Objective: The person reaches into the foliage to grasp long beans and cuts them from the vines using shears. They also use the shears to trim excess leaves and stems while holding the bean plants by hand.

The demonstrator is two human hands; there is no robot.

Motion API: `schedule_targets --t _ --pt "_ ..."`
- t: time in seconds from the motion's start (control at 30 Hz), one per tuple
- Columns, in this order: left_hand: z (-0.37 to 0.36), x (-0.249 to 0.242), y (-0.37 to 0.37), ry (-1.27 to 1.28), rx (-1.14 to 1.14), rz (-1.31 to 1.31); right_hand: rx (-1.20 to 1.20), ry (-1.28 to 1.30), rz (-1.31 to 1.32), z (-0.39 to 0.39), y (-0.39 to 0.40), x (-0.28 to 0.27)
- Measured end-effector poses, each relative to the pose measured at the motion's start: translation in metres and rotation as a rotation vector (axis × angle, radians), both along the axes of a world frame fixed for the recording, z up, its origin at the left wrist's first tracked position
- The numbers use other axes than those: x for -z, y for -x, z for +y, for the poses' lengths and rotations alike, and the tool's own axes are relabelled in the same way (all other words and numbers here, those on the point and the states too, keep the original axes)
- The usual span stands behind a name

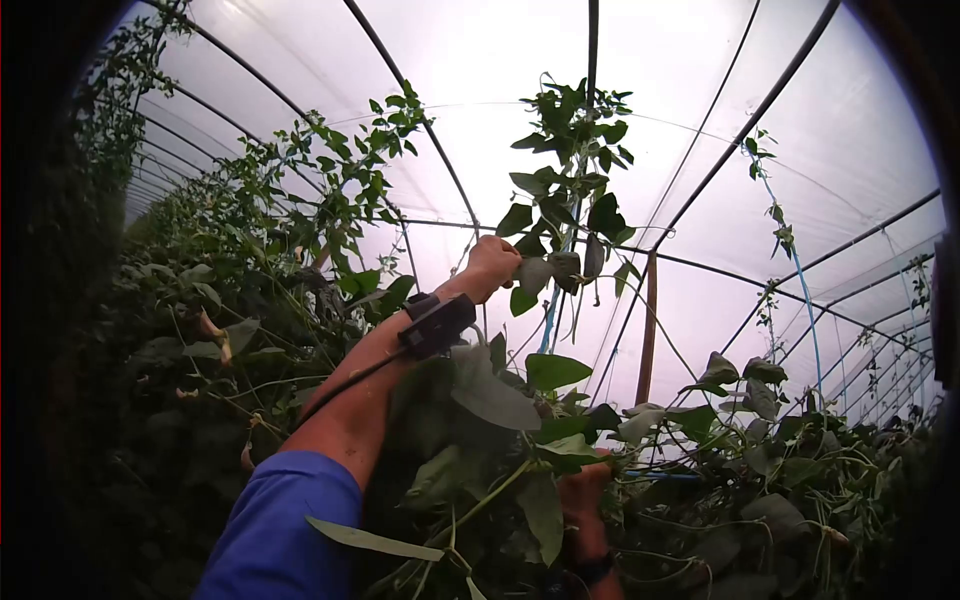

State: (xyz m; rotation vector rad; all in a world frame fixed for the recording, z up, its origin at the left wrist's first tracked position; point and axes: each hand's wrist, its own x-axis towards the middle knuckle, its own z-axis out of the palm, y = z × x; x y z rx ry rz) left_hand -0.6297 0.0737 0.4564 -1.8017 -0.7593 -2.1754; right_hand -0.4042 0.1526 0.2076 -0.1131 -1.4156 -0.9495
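My left hand [490, 266] is raised at the middle of the head view, its fingers closed at the edge of a leaf [537, 273] on a tall climbing vine [590, 190]. Whatever lies between those fingers is hidden. A blue string [551, 318] runs up along this vine. Lower down, my right hand [584, 482] is among the foliage, largely covered by leaves, so its fingers do not show clearly. Broad green leaves [494, 388] hang in front of and between my arms. A black device [437, 322] with a cable is strapped to my left wrist.
Dense vines [200, 300] fill the left side, with some dried yellowish leaves [212, 325]. More foliage [800, 490] spreads over the lower right. A wooden post [648, 330] stands behind the vine. Dark hoops [740, 140] carry the translucent cover overhead, and another blue string [803, 280] hangs at right.
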Motion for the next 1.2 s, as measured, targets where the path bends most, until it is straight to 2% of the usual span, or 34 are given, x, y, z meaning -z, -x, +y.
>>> schedule_targets --t 0.13,0.2,0.23,0.27,0.33,0.4,0.47,0.53,0.6,0.63,0.67,0.73,0.8,0.87,0.93,1.0,1.07,1.13,1.2 --pt "0.023 0.024 -0.033 0.125 -0.072 0.054 -0.038 -0.099 -0.015 -0.004 0.001 -0.001" --pt "0.042 0.024 -0.042 0.27 -0.016 0.072 -0.021 -0.089 -0.037 0.001 -0.001 -0.001" --pt "0.051 0.026 -0.045 0.22 0.044 0.058 -0.008 -0.079 -0.057 0.001 -0.002 -0.001" --pt "0.058 0.026 -0.045 0.218 -0.026 0.097 -0.003 -0.077 -0.056 0.0 -0.002 0.0" --pt "0.068 0.029 -0.046 0.121 -0.087 0.065 -0.078 0.105 -0.037 -0.005 -0.002 0.001" --pt "0.068 0.029 -0.044 0.113 -0.113 0.069 -0.044 0.095 -0.044 -0.009 -0.003 0.001" --pt "0.057 0.03 -0.043 0.079 -0.219 0.044 -0.119 0.071 -0.014 -0.006 0.001 0.001" --pt "0.053 0.027 -0.036 0.151 -0.208 0.028 -0.112 0.047 -0.015 0.0 0.002 -0.001" --pt "0.066 0.018 -0.021 0.143 -0.336 0.033 -0.098 0.024 -0.015 0.002 -0.001 -0.003" --pt "0.056 0.023 -0.019 0.144 -0.43 -0.055 -0.022 -0.028 -0.028 0.003 -0.003 -0.005" --pt "0.045 0.031 -0.019 0.142 -0.429 -0.06 0.054 -0.083 -0.042 0.003 -0.004 -0.007" --pt "0.032 0.048 -0.02 0.042 -0.861 0.133 0.108 -0.02 -0.086 0.009 -0.008 -0.008" --pt "0.055 0.038 -0.018 -0.009 -0.912 0.133 0.172 0.042 -0.119 0.026 -0.009 -0.007" --pt "0.049 0.033 -0.032 -0.073 -0.822 0.041 0.149 -0.122 -0.08 0.052 -0.009 -0.007" --pt "0.044 0.023 -0.041 -0.053 -0.789 -0.019 0.181 -0.07 -0.083 0.056 -0.016 -0.003" --pt "0.039 0.013 -0.043 -0.096 -0.446 -0.145 0.165 -0.002 -0.121 0.048 -0.017 -0.004" --pt "0.03 0.008 -0.043 -0.068 -0.366 -0.163 0.175 -0.005 -0.103 0.049 -0.016 -0.005" --pt "0.019 0.004 -0.045 0.107 0.251 -0.237 0.178 0.001 -0.081 0.048 -0.016 -0.005" --pt "0.01 0.006 -0.048 0.194 0.531 -0.11 0.13 0.026 -0.071 0.045 -0.014 -0.003"
